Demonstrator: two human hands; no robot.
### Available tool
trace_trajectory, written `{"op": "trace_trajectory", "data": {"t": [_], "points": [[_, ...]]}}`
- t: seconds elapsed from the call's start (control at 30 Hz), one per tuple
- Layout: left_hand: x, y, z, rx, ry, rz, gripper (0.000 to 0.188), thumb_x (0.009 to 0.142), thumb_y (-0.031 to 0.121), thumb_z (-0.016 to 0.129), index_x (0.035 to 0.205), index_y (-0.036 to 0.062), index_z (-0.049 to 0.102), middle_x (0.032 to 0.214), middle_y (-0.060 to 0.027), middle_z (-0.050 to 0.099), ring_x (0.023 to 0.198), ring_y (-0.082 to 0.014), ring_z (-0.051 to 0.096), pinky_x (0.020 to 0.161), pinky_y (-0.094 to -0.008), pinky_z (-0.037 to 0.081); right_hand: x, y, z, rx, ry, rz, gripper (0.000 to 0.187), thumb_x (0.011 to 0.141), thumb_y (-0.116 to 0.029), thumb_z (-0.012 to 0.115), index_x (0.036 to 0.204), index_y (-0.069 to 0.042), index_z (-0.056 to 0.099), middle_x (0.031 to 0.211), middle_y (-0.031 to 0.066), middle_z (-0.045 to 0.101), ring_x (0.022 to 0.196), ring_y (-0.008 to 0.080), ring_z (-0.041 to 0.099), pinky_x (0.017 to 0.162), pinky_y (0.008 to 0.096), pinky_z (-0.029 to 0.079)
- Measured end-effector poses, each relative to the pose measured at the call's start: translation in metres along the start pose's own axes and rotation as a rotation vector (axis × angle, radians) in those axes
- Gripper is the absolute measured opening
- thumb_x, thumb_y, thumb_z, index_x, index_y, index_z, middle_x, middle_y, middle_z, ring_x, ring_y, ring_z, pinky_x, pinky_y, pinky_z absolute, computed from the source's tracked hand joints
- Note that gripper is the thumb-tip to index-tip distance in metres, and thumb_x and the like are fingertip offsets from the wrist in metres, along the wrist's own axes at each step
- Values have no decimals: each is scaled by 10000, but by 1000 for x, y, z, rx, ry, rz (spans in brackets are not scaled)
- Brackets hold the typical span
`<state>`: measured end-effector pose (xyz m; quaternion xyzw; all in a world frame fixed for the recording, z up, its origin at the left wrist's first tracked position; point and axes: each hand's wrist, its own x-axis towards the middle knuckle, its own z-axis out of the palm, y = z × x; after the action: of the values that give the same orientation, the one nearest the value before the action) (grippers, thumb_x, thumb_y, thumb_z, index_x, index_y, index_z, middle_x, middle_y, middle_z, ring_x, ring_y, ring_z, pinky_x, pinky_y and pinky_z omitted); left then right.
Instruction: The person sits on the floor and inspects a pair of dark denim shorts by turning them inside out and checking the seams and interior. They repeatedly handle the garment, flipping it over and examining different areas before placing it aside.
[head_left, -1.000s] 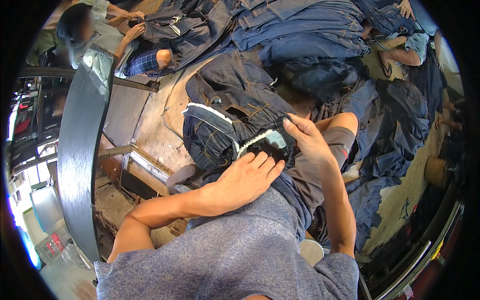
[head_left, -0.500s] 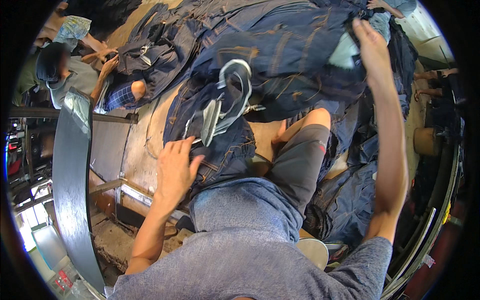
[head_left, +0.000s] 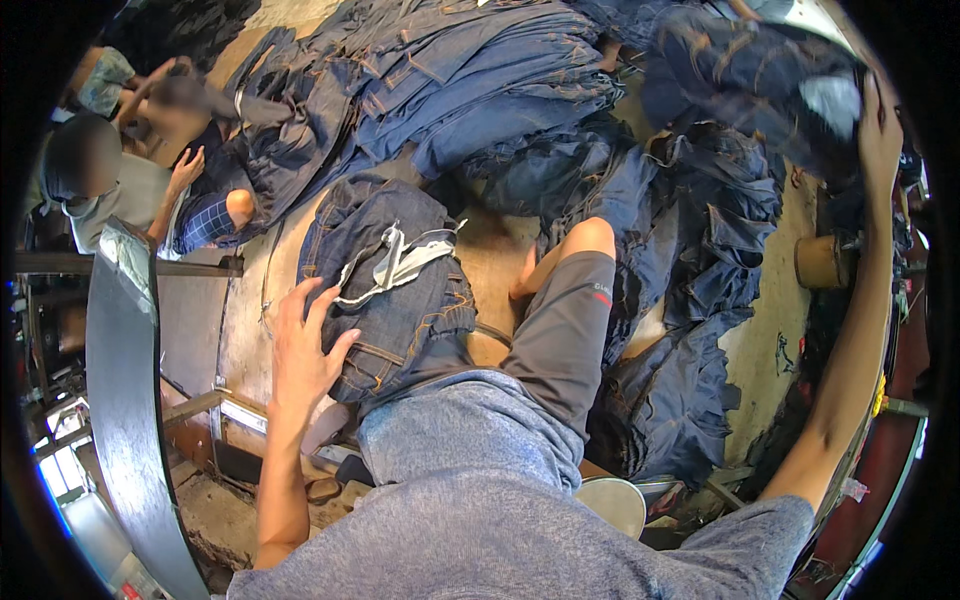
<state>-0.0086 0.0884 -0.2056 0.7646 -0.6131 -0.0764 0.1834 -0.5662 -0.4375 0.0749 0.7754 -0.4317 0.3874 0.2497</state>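
Observation:
My right hand (head_left: 880, 135) is stretched far out to the right. It grips the edge of a pair of dark blue jeans (head_left: 735, 85), blurred by motion, with a white patch of lining showing near the hand. My left hand (head_left: 303, 345) is open, its fingers spread, just beside another dark denim garment (head_left: 400, 325) lying over my left leg. On that garment lies loose white cloth (head_left: 410, 262), bunched and partly frayed. Whether my left fingertips touch the denim I cannot tell.
A thick stack of jeans (head_left: 470, 80) spreads ahead, and more denim heaps (head_left: 720, 240) lie right of my bent leg. Two people sit at the left, near a dark denim piece. A curved dark panel (head_left: 125, 390) stands at my left; a brown cylinder (head_left: 822, 262) stands at right.
My right hand has swung the dark jeans away to the right, off the stack and the garment on my leg. The loose white cloth has settled flat. My left hand stays by the garment.

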Motion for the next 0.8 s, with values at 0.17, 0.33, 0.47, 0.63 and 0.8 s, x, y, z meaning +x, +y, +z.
{"op": "trace_trajectory", "data": {"t": [0.17,0.33,0.47,0.63,0.8], "points": [[-7,-32,-30,-245,-385,76,937,705,448,1012,1505,126,649,1649,-176,525,1557,-440,455,1289,-542,388,-176,1,7,229,-438,243,443,1216,-283,527,1528,2,660,1530,175,701,1440,283,635,1209,383,454],[-27,-51,-38,-140,-499,107,1150,599,537,1036,1596,185,584,1789,-180,356,1672,-434,311,1359,-577,298,-312,-95,29,262,-1206,218,304,1135,-197,633,1307,20,758,1340,209,780,1250,379,744,1097,436,553],[-43,-67,-33,-187,-355,-115,1172,645,257,1047,1665,180,475,1821,-220,256,1657,-478,312,1358,-548,315,-333,-229,52,735,-1091,210,269,1087,-161,700,1287,4,769,1291,220,790,1223,383,755,1070,434,564],[-61,-93,-7,-372,-423,-234,1004,806,114,891,1686,76,410,1749,-235,407,1644,-394,388,1352,-477,326,-324,-399,91,1103,-1091,18,480,1077,-297,736,1502,-86,664,1479,192,702,1391,390,653,1180,488,515],[-83,-108,29,-414,-231,-250,850,874,30,747,1662,37,428,1735,-216,434,1652,-365,380,1364,-448,299,-334,-494,124,1106,-1010,-228,516,1064,-383,737,1505,-156,595,1612,252,533,1335,492,646,1127,532,547]]}}
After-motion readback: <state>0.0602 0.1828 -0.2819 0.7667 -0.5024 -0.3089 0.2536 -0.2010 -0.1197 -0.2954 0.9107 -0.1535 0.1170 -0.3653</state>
